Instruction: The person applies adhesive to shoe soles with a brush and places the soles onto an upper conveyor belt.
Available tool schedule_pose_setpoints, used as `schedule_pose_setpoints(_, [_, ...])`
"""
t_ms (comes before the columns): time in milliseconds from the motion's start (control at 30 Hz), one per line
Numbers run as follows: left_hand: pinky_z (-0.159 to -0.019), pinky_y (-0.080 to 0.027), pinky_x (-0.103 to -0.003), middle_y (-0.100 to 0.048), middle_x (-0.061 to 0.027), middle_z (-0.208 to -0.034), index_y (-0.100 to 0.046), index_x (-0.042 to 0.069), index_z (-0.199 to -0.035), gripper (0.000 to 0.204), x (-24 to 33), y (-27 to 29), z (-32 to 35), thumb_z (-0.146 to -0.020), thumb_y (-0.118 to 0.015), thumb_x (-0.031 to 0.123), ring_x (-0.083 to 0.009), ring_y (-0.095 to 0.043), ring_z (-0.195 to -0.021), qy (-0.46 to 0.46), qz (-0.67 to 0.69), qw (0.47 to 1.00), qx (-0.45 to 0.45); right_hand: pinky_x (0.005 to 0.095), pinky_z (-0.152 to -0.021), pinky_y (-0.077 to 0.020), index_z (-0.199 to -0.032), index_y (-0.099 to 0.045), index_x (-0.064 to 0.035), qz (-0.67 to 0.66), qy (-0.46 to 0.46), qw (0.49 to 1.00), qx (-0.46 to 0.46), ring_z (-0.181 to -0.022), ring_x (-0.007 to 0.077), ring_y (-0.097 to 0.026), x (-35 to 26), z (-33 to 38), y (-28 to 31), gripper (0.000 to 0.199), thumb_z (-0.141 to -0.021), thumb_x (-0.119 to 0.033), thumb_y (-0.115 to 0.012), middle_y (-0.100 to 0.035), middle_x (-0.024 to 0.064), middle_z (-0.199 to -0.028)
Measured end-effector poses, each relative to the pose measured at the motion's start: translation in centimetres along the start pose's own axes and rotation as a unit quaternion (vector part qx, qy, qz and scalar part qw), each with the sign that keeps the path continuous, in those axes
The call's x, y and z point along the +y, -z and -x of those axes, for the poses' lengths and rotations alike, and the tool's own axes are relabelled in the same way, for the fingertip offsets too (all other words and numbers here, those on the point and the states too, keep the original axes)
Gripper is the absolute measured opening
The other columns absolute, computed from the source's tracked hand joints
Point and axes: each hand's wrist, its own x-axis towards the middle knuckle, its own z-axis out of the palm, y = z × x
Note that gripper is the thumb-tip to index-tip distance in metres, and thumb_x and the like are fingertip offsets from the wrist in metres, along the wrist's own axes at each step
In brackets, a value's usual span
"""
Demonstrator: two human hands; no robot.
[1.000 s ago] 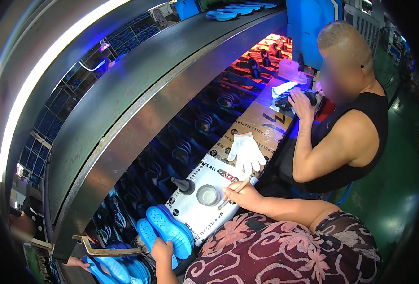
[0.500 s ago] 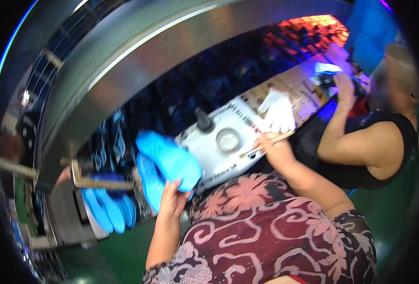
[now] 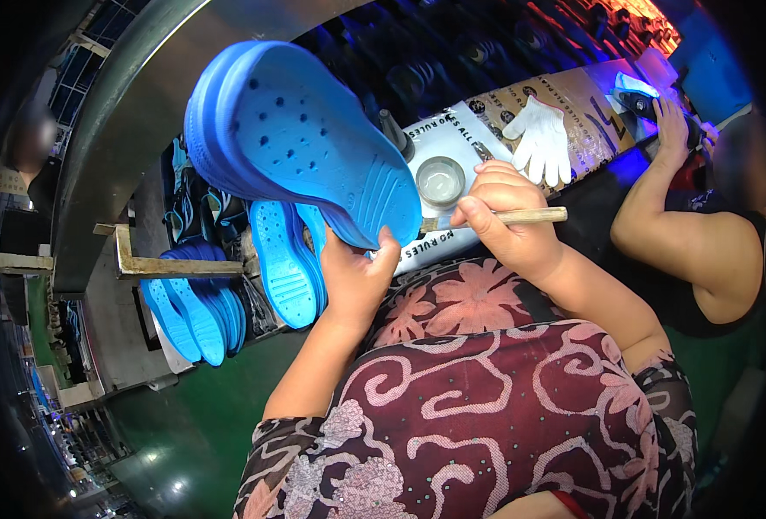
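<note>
Blue clog [image 3: 301, 138], sole up and tilted, raised above the tabletop [image 3: 573, 95], gripped at its heel by the left hand [image 3: 354, 277]. Right hand [image 3: 508, 216] closed around a wooden-handled brush [image 3: 508, 217], just beside a small round cup [image 3: 440, 180]. White glove [image 3: 540, 138] lying farther along.

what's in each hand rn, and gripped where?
Left hand holds a blue clog at its heel end, sole up. Right hand grips a wooden-handled brush mid-handle.

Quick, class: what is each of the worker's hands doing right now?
Left hand: closed, holding up a blue clog.
Right hand: closed around a wooden-handled brush.
</note>
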Motion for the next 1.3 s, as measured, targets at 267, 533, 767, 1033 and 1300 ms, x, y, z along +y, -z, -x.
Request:
schedule_pose_setpoints(267, [-0.075, -0.050, -0.030, -0.065, -0.0148, -0.091, -0.048, -0.006, -0.111, 0.041, -1.0, 0.0, -0.2, -0.073, -0.063, -0.001, -0.0215, -0.065, -0.081, -0.091, -0.060, 0.994, -0.027, 0.0357, -0.066, -0.0403, -0.061, -0.062, -0.0073, 0.068, 0.044, 0.996, -0.035, -0.059, 0.0258, -0.052, 0.8, -0.2, -0.7, 0.023, -0.081, -0.017, -0.064, -0.056, 0.0058, -0.058])
schedule_pose_setpoints(533, [-0.073, -0.051, -0.031, -0.066, -0.0157, -0.088, -0.049, -0.005, -0.109, 0.040, -1.4, 0.1, -0.2, -0.072, -0.064, 0.000, -0.0228, -0.066, -0.079, -0.091, -0.083, 0.992, -0.023, 0.0356, -0.070, -0.0412, -0.062, -0.062, -0.0069, 0.106, -0.006, 0.994, -0.034, -0.062, 0.0251, -0.054, 1.0, 0.3, 0.1, 0.023, -0.082, -0.018, -0.063, -0.057, 0.0057, -0.059])
schedule_pose_setpoints(767, [-0.072, -0.051, -0.031, -0.065, -0.0166, -0.087, -0.048, -0.005, -0.109, 0.041, -1.2, 0.0, 0.0, -0.072, -0.064, 0.001, -0.0239, -0.066, -0.079, -0.086, -0.077, 0.993, -0.039, 0.0358, -0.076, -0.0426, -0.064, -0.064, -0.0081, 0.106, 0.024, 0.992, -0.061, -0.063, 0.0232, -0.056, 1.5, 0.4, -0.5, 0.020, -0.082, -0.019, -0.064, -0.059, 0.0039, -0.061])
schedule_pose_setpoints(1033, [-0.070, -0.051, -0.031, -0.065, -0.0162, -0.085, -0.048, -0.005, -0.108, 0.041, -1.6, -0.2, 0.2, -0.071, -0.065, 0.001, -0.0249, -0.067, -0.076, -0.102, -0.075, 0.992, -0.027, 0.0377, -0.077, -0.0430, -0.063, -0.063, -0.0068, 0.079, 0.038, 0.995, -0.056, -0.062, 0.0247, -0.053, 0.8, 0.7, -0.5, 0.020, -0.079, -0.018, -0.068, -0.056, 0.0058, -0.059])
schedule_pose_setpoints(1300, [-0.067, -0.051, -0.031, -0.065, -0.0157, -0.083, -0.051, -0.003, -0.107, 0.041, -1.5, -0.4, 0.1, -0.070, -0.066, 0.003, -0.0265, -0.067, -0.071, -0.160, -0.133, 0.978, -0.006, 0.0373, -0.077, -0.0428, -0.063, -0.063, -0.0069, 0.086, 0.021, 0.994, -0.071, -0.059, 0.0248, -0.053, 0.7, 1.2, -0.1, 0.020, -0.079, -0.018, -0.068, -0.055, 0.0054, -0.058])
